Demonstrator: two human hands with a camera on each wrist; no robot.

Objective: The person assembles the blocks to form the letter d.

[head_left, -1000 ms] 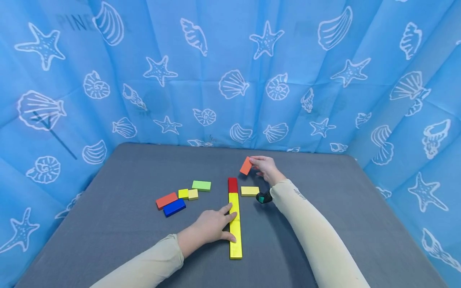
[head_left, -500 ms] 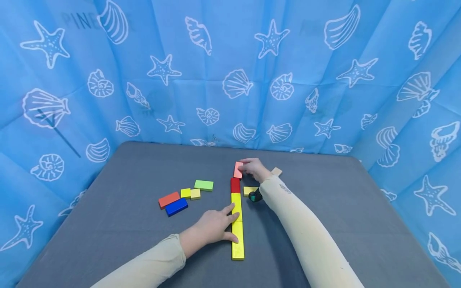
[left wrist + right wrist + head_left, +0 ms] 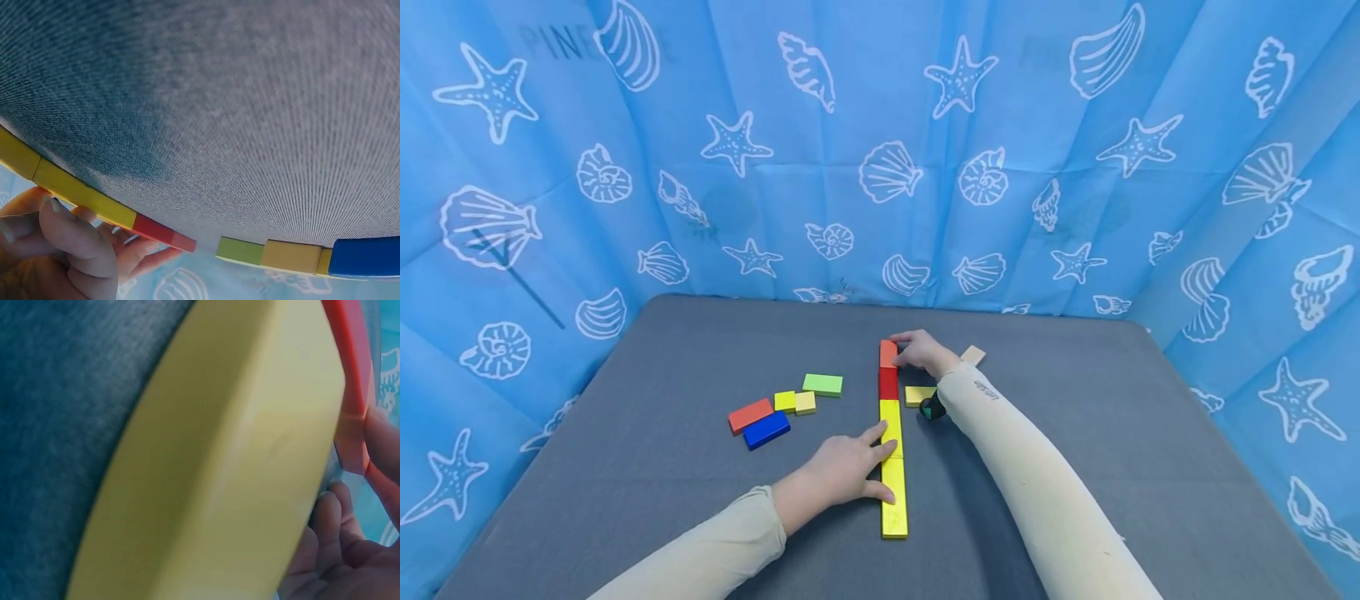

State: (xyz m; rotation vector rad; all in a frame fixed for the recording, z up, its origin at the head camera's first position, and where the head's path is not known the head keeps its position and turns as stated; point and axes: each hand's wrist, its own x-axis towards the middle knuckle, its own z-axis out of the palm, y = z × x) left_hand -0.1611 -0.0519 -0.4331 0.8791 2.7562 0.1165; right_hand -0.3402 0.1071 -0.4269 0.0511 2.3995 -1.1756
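A straight row of blocks runs away from me on the grey table: two long yellow blocks, the nearer one (image 3: 894,517) and the farther one (image 3: 891,412), then a red block (image 3: 888,383), then an orange block (image 3: 888,351) at the far end. My right hand (image 3: 928,353) pinches the orange block between thumb and finger, its near end against the red block. Across the yellow blocks rest the extended fingers and thumb of my left hand (image 3: 838,471). In the right wrist view a pale yellow block (image 3: 250,456) fills the foreground, partly hiding the row.
Left of the row lie a green block (image 3: 823,384), two small yellow blocks, an orange-red block (image 3: 750,416) and a blue block (image 3: 767,430). Beyond my right wrist lies a beige block (image 3: 973,356). A blue shell-print curtain (image 3: 820,192) surrounds the table.
My right hand has brought the orange block left and down, from above the table to the red block's far end, straightening it in line. My left hand has stayed on the yellow blocks.
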